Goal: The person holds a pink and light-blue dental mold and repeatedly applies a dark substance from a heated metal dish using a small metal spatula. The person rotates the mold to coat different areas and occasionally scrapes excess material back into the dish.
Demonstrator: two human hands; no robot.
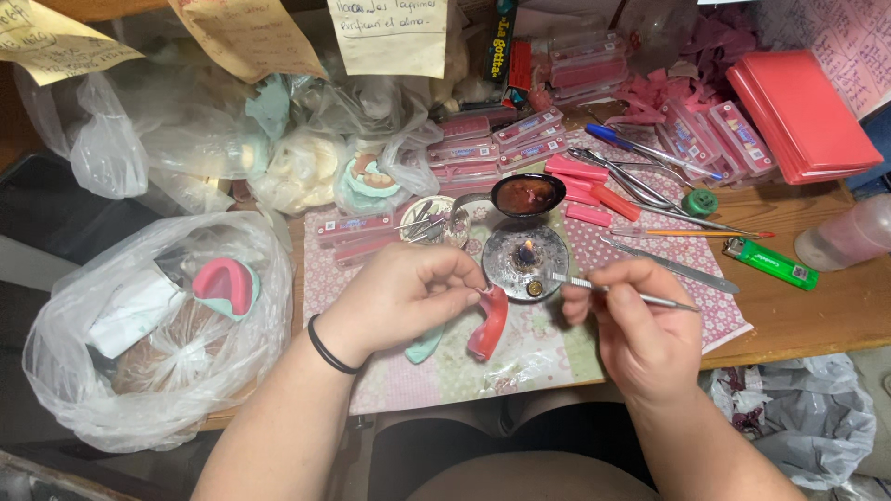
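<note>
Open room: tight. The table [817, 320] shows bare wood only at the right, past the patterned mat [520, 357]; the mat's near edge hangs just over the table front, close to the person's lap.
Left side: a big clear plastic bag [139, 325] bulges over the table's left edge, crowding the left forearm.
Back edge: packed with more bags, pink boxes [520, 139] and a red stack [798, 111], well behind the hands.
Left hand [404, 297]: grip clenched, fingers curled around a red horseshoe-shaped wax rim [489, 325] on a pale green base [424, 345], held just above the mat.
Right hand [640, 329]: grip pinched shut on a thin metal tool [603, 289], thumb and fingertips grasping its middle.
Tool tip: points left, reaching over the small burner [525, 258] where a little flame shows.
Gap between hands: narrow, the wax rim sits just beside the burner's near edge.
Textures: wax glossy and smooth, burner dark and round, a black dish [528, 195] of reddish melt just behind it.
Right of the burner: loose steel instruments [650, 195], a green lighter [770, 263] flat on the wood.
</note>
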